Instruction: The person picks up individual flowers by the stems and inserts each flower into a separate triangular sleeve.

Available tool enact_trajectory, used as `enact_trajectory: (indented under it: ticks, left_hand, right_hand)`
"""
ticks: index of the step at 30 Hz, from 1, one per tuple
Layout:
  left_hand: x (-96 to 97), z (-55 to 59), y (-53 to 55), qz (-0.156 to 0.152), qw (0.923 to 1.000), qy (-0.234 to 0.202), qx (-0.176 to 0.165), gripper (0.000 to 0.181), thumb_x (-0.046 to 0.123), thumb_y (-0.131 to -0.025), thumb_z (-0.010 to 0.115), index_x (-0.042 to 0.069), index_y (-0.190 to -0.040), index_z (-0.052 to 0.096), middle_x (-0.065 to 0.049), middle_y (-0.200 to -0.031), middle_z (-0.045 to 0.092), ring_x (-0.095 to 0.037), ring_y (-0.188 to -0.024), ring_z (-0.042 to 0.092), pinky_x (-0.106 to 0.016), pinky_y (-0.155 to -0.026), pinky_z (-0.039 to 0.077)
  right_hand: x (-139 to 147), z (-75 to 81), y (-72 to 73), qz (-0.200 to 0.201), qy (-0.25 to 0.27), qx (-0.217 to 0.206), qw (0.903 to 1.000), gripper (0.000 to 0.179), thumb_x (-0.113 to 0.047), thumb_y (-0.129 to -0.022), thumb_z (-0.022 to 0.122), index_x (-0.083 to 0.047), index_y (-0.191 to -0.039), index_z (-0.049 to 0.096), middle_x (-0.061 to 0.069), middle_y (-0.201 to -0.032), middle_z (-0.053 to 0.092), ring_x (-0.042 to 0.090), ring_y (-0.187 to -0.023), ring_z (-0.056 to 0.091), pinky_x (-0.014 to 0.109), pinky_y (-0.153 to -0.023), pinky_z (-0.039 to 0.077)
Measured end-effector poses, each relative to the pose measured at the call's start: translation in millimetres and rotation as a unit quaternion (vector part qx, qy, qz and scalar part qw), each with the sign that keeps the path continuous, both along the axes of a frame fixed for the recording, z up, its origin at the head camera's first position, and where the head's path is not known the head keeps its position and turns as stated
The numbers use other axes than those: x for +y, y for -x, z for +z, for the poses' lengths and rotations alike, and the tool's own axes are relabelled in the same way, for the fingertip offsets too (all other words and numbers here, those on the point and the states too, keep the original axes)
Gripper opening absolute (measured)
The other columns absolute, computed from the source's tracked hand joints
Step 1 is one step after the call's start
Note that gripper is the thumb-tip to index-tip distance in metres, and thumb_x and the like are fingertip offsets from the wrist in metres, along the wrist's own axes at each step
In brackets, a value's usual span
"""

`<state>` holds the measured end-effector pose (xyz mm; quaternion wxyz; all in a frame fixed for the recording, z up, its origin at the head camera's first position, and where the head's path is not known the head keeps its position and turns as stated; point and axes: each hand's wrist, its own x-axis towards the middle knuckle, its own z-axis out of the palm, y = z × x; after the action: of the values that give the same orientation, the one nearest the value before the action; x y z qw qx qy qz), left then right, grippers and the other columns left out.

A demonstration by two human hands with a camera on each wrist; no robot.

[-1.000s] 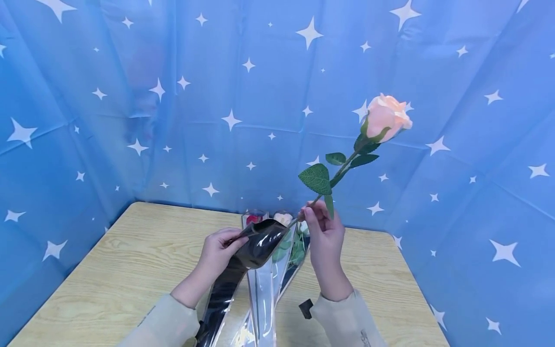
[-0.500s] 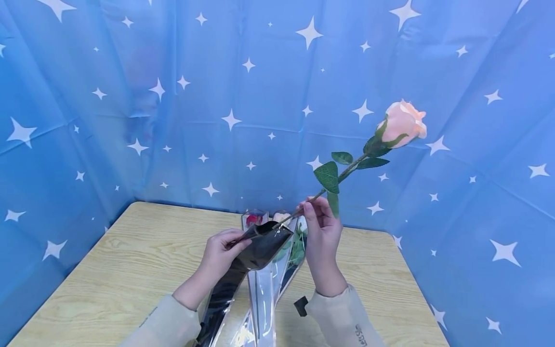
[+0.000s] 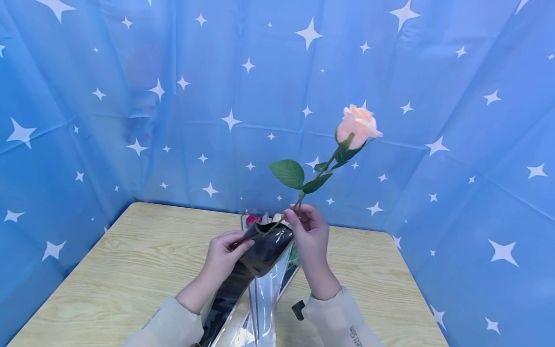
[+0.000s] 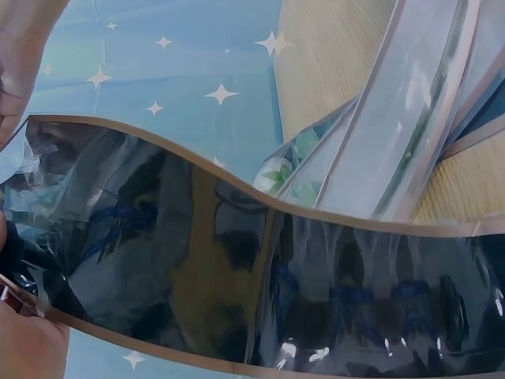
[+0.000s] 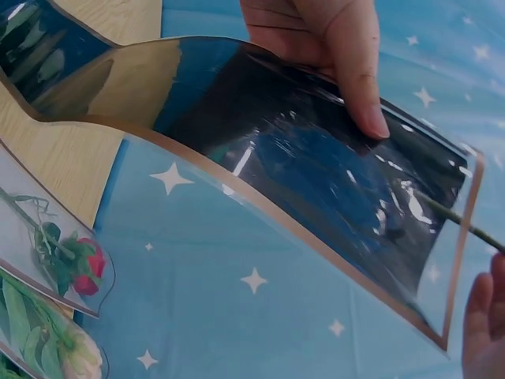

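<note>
My right hand (image 3: 314, 236) pinches the stem of a pale pink artificial rose (image 3: 357, 127), its bloom tilted up to the right and green leaves above my fingers. My left hand (image 3: 227, 250) grips the edge of a long black flower sleeve (image 3: 264, 253) near its mouth, thumb on the outside. The stem's lower end lies in the sleeve's mouth; in the right wrist view the stem (image 5: 454, 215) crosses the gold-edged opening and shows through the film. Across the left wrist view the glossy sleeve (image 4: 221, 268) bends, narrowing out of sight.
Under the sleeve lie several wrapped flowers, among them a red rose (image 5: 88, 268) and a cream one (image 5: 81, 355), in clear sleeves (image 3: 264, 303). They rest on a wooden table (image 3: 121, 270). A blue star-patterned curtain (image 3: 208, 106) hangs close behind the table.
The right hand has moved left towards the sleeve, and the rose has swung left and more upright. The stem's tip has gone into the sleeve's mouth. The left hand has barely shifted.
</note>
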<state>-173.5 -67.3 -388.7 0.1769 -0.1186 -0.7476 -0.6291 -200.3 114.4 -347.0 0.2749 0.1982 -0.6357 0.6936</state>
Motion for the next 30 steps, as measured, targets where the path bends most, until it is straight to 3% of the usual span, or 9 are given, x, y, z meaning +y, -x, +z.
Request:
enact_trajectory:
  ticks: [4,9,16,18,24,30]
  left_hand:
    - [1.2,0.6,-0.9,0.007,1.0000,0.000,-0.007,0.013,0.000,-0.080,0.071,-0.005,-0.092,0.072,-0.018,-0.094,0.070,0.000,-0.076,0.057,-0.017,-0.066,0.051]
    - [1.7,-1.1,0.2,0.015,0.9999,0.007,0.000,0.013,0.000,-0.080,0.072,-0.004,-0.092,0.072,-0.018,-0.092,0.070,-0.001,-0.075,0.057,-0.018,-0.064,0.051]
    - [2.7,-29.5,16.2,0.018,0.9998,-0.009,0.005,0.012,0.005,-0.079,0.074,0.003,-0.091,0.074,-0.012,-0.091,0.071,-0.003,-0.073,0.056,-0.019,-0.063,0.050]
    - [2.7,-32.3,16.7,0.009,0.9998,-0.016,0.006,0.011,0.009,-0.080,0.074,0.006,-0.090,0.074,-0.009,-0.089,0.071,-0.004,-0.071,0.055,-0.019,-0.061,0.050]
    - [3.3,-33.4,15.1,-0.010,0.9997,-0.012,0.020,0.010,0.017,-0.082,0.074,0.011,-0.089,0.074,-0.005,-0.083,0.070,-0.008,-0.068,0.053,-0.022,-0.056,0.049]
    - [3.9,-31.8,14.0,-0.021,0.9995,0.005,0.023,0.013,0.018,-0.083,0.072,0.011,-0.093,0.074,-0.004,-0.088,0.071,-0.008,-0.073,0.056,-0.021,-0.061,0.051]
  right_hand:
    - [-1.4,-1.1,-0.4,-0.012,-0.027,-0.002,0.9996,0.017,-0.005,-0.086,0.068,0.006,-0.098,0.062,0.005,-0.086,0.067,0.010,-0.076,0.066,0.024,-0.072,0.054]
    - [-1.1,-2.2,-0.5,-0.015,-0.038,-0.001,0.9992,0.011,-0.002,-0.086,0.066,0.003,-0.096,0.063,-0.002,-0.087,0.066,0.010,-0.077,0.065,0.023,-0.071,0.054]
    - [-2.2,-5.4,-0.6,0.007,-0.030,-0.005,0.9995,0.014,0.000,-0.086,0.066,0.006,-0.097,0.060,-0.003,-0.090,0.065,0.010,-0.080,0.065,0.025,-0.075,0.055]
    - [-3.3,-6.4,-0.8,0.005,-0.037,-0.007,0.9993,0.015,-0.001,-0.086,0.067,0.006,-0.096,0.059,0.000,-0.089,0.064,0.010,-0.079,0.065,0.024,-0.074,0.055]
    - [-6.8,-8.1,-2.0,-0.016,-0.061,-0.015,0.9979,0.015,-0.004,-0.085,0.068,0.005,-0.093,0.059,0.011,-0.086,0.065,0.008,-0.075,0.064,0.021,-0.067,0.053]
    - [-9.2,-8.5,-3.2,0.003,-0.052,-0.026,0.9983,0.015,-0.003,-0.085,0.068,0.005,-0.093,0.059,0.004,-0.086,0.067,0.009,-0.077,0.065,0.022,-0.071,0.054]
